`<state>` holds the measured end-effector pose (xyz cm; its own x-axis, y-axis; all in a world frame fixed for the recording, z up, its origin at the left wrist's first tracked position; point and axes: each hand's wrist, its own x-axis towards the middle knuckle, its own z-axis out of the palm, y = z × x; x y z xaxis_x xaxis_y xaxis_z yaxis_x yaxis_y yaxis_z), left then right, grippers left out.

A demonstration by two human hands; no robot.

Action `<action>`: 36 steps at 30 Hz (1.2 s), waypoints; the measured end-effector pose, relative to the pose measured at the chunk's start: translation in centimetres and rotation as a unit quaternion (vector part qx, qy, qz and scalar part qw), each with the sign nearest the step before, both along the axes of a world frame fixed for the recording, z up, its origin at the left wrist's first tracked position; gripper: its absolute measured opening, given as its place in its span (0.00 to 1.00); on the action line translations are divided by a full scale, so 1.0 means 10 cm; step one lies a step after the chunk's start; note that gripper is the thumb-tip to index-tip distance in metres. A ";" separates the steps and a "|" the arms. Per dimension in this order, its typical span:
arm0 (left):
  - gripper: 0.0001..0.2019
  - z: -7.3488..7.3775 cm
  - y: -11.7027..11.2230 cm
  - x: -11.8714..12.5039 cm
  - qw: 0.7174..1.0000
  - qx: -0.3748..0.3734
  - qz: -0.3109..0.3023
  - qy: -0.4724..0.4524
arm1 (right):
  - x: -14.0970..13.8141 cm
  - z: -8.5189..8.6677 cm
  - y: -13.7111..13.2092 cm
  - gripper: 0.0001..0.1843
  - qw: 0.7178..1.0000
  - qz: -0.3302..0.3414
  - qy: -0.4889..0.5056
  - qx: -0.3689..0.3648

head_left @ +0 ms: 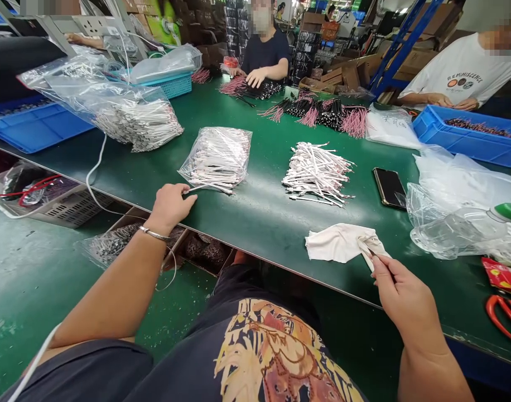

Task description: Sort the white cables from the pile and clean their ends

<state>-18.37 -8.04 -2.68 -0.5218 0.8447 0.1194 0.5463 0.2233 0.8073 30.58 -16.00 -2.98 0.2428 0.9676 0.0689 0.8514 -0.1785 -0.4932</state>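
Observation:
My left hand [170, 205] rests at the near edge of the green table [264, 218], fingers pinched on the end of a white cable [205, 187] that sticks out of a clear bag of white cables [217, 157]. My right hand [401, 296] is closed on a corner of a cream cloth [341, 243] lying on the table. A loose pile of white cables [316, 173] lies between the two hands, further back.
A black phone [389, 187] lies right of the pile. Crumpled clear bags and a plastic bottle [464, 226] sit at the right, red scissors [506, 315] near the edge. Blue bins [468, 137] and a big bag of cables [130, 123] flank the table. Two people work at the far side.

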 end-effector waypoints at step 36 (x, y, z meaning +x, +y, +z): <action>0.16 0.21 0.73 0.26 0.786 -0.128 -0.228 0.560 | -0.16 -0.30 0.03 0.16 0.971 0.004 -0.207 0.118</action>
